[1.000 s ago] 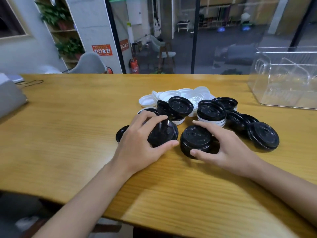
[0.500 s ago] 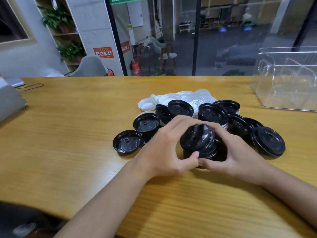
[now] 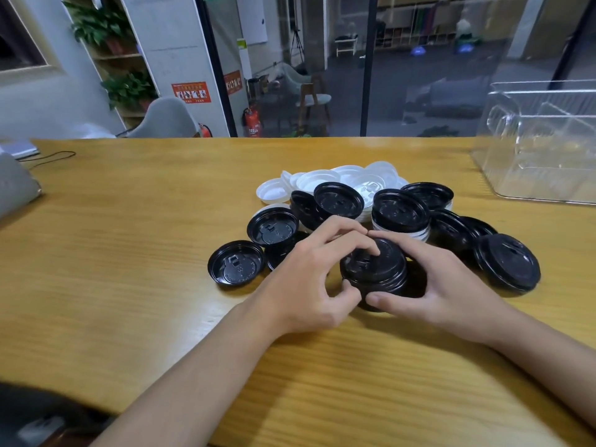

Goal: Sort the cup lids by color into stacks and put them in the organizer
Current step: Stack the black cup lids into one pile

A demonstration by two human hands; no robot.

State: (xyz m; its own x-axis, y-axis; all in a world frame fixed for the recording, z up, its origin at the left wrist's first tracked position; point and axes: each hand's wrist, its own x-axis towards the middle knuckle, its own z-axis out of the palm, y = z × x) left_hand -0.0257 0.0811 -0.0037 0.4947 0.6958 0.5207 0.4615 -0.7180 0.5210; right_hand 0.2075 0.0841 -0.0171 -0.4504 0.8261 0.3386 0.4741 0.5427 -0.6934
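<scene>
A short stack of black lids (image 3: 375, 275) stands on the wooden table (image 3: 129, 253) between my hands. My left hand (image 3: 309, 279) curls round its left side, with fingertips on the top lid. My right hand (image 3: 432, 282) grips its right side, thumb at the front. Loose black lids lie around: two upside down at the left (image 3: 237, 264) (image 3: 273, 226), one dome-up at the right (image 3: 508, 261), several more behind. White lids (image 3: 338, 182) are heaped at the back. The clear plastic organizer (image 3: 541, 150) stands at the far right.
A grey object (image 3: 14, 188) and a black cable (image 3: 51, 156) lie at the table's left edge. Behind the table are a grey chair (image 3: 164, 119) and a glass wall. Bare wood stretches to the left and front of the lids.
My left hand carried a black lid from the left over to the stack under my right hand and set it on top. Both hands now close round the stack.
</scene>
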